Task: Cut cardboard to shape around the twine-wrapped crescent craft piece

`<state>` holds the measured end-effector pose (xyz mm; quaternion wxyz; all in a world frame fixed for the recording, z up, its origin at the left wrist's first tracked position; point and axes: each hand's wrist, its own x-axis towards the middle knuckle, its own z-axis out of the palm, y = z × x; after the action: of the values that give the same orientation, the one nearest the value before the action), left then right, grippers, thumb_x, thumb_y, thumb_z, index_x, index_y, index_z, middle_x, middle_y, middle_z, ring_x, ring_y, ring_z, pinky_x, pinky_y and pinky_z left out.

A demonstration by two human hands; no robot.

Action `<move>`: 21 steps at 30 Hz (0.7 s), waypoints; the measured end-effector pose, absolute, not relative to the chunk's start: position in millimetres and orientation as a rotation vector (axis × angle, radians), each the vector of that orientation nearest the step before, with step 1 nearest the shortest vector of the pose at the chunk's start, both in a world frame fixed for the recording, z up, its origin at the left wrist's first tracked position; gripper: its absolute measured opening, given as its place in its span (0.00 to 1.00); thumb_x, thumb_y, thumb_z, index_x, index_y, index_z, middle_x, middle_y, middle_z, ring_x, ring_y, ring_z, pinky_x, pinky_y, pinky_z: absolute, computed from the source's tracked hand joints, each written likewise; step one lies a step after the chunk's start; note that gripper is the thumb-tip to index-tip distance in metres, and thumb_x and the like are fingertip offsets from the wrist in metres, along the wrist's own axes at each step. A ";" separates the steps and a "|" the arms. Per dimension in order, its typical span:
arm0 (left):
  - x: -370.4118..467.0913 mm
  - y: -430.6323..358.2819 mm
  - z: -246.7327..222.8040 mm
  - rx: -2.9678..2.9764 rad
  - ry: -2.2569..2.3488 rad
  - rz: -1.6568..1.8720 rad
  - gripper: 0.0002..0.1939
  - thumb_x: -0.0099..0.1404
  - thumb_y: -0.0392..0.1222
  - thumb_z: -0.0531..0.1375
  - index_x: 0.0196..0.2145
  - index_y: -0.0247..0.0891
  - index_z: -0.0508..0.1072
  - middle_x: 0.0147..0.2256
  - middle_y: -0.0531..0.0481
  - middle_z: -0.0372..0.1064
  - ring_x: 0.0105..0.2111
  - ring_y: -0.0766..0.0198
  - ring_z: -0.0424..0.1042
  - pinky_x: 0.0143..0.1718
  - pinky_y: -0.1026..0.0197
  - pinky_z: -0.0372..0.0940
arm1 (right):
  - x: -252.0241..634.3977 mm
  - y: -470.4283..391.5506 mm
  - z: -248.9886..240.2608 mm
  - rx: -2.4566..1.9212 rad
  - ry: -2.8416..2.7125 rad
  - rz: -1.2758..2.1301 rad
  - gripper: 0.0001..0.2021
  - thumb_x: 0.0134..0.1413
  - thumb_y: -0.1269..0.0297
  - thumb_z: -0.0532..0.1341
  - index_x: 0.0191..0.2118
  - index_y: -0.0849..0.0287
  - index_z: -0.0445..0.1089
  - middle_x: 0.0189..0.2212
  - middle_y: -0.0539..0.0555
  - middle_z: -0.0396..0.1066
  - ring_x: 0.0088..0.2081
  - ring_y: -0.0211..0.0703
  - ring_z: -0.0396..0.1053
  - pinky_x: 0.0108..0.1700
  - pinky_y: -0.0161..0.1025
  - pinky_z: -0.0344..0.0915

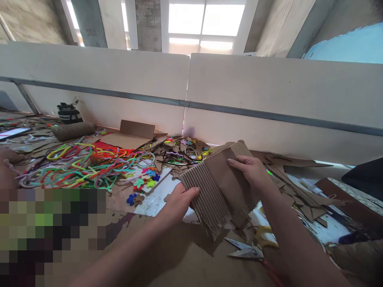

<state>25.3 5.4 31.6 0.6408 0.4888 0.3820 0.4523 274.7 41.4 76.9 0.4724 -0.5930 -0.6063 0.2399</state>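
A brown piece of corrugated cardboard (220,179) is held up above the table, its left part showing bare ridges and its right part smooth, with a ragged lower edge. My left hand (179,201) grips its left edge, thumb on the ridged face. On the upper right, my right hand (249,169) pinches the smooth part, with thumb and fingers closed on it. Below the cardboard lies a pair of scissors (251,250) with its blades apart and a yellow handle; part of it is hidden by my right forearm.
A tangle of coloured pipe cleaners (86,163) covers the left side. Small felt-like flowers (146,179) and a silver ring (145,160) lie mid-table. Cardboard scraps (305,195) are heaped at right. A twine roll (73,130) sits at the back left. Another person's hand (7,167) shows at far left.
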 end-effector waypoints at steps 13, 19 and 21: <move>-13.7 43.7 38.5 0.502 0.967 1.307 0.04 0.57 0.29 0.61 0.31 0.36 0.72 0.29 0.51 0.75 0.25 0.67 0.73 0.29 0.66 0.67 | 264.6 29.7 81.7 -1.199 -1.926 0.886 0.32 0.45 0.48 0.74 0.56 0.53 0.77 0.55 0.61 0.77 0.56 0.62 0.73 0.52 0.51 0.73; -16.6 49.2 39.0 0.408 0.982 1.294 0.05 0.58 0.28 0.59 0.30 0.35 0.72 0.27 0.51 0.74 0.23 0.66 0.73 0.27 0.65 0.69 | 246.9 29.9 75.7 -1.133 -2.285 0.419 0.20 0.61 0.53 0.66 0.57 0.52 0.76 0.58 0.59 0.75 0.58 0.57 0.71 0.57 0.51 0.69; -19.3 52.1 39.5 0.385 0.977 1.296 0.06 0.58 0.28 0.59 0.30 0.36 0.72 0.27 0.50 0.74 0.22 0.66 0.73 0.26 0.65 0.69 | 244.8 31.8 72.6 -1.136 -2.272 0.255 0.13 0.64 0.55 0.63 0.48 0.53 0.80 0.53 0.57 0.79 0.53 0.53 0.76 0.51 0.46 0.72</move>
<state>-19.3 52.1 39.5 0.6718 0.1712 0.4339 0.5754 244.8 31.8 72.6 0.2900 -0.4259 -0.8517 0.0956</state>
